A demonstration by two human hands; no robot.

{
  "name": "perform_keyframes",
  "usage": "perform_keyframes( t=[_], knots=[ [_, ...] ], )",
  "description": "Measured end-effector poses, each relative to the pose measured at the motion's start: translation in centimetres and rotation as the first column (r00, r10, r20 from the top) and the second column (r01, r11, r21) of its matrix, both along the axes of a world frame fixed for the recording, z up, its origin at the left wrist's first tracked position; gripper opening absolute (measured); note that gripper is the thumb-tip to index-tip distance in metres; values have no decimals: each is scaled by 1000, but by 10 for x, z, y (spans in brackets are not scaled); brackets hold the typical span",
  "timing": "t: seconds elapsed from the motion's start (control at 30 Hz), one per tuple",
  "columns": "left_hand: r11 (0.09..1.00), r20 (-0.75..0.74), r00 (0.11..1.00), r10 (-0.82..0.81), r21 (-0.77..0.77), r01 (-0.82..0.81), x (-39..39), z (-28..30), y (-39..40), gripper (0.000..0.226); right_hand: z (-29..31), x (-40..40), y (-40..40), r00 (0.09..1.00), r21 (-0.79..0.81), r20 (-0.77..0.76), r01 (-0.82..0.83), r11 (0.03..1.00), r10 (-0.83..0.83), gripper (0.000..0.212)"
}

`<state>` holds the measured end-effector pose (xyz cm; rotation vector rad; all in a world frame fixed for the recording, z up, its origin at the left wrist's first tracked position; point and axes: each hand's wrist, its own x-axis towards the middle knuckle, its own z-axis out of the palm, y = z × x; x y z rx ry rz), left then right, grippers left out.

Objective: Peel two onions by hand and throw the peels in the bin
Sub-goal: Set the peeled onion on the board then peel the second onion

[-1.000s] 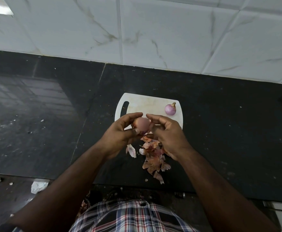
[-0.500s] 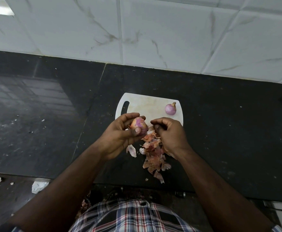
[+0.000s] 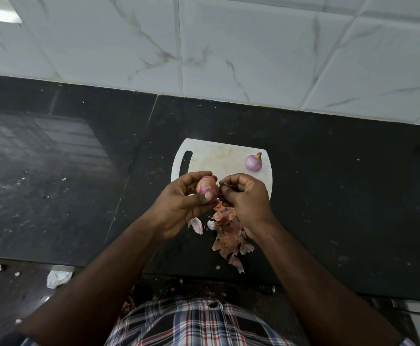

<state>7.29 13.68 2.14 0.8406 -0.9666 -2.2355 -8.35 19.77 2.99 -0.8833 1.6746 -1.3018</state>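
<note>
Head view — onion [image 3: 206,185] gripped in left hand's fingers [image 3: 205,197], right pinching peel.

Two onions: one half-peeled onion [image 3: 206,185] gripped in the left hand [image 3: 179,208], one peeled onion [image 3: 253,162] on the board. One white cutting board [image 3: 218,158]. Two hands, right hand [image 3: 247,201] too. One peel pile [image 3: 228,233], pieces uncountable.

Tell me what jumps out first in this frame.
The two hands meeting at centre: the left hand grips a half-peeled onion while the right hand pinches a strip of its skin. Just below them a pile of peels litters the black counter. A peeled onion sits on the white cutting board behind.
</note>
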Motion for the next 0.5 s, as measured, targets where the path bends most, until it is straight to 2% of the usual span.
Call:
perform_keyframes(
  t=[0.07, 0.1, 0.23, 0.37, 0.5],
  knots=[
    [999, 10, 1000, -4, -33, 4, 0, -3, 0, 62, 1, 3, 0, 991, 51, 126, 35, 998, -41, 20],
    [999, 25, 1000, -11, -52, 12, 0, -4, 0, 63, -1, 5, -1, 989, 82, 135, 43, 996, -54, 21],
    [993, 76, 997, -11, -115, 19, -1, -6, 2, 60, -9, 8, -5, 996, 149, -68, 62, 987, -52, 23],
    [978, 138, 990, 18, -209, 12, 1, -2, 3, 57, -6, -1, -3, 959, 187, -276, -14, 982, 66, 28],
    [950, 199, 979, 29, -309, 35, 1, -3, 2, 68, 7, -10, -1, 935, 139, -321, -113, 984, 153, 41]
  ],
)
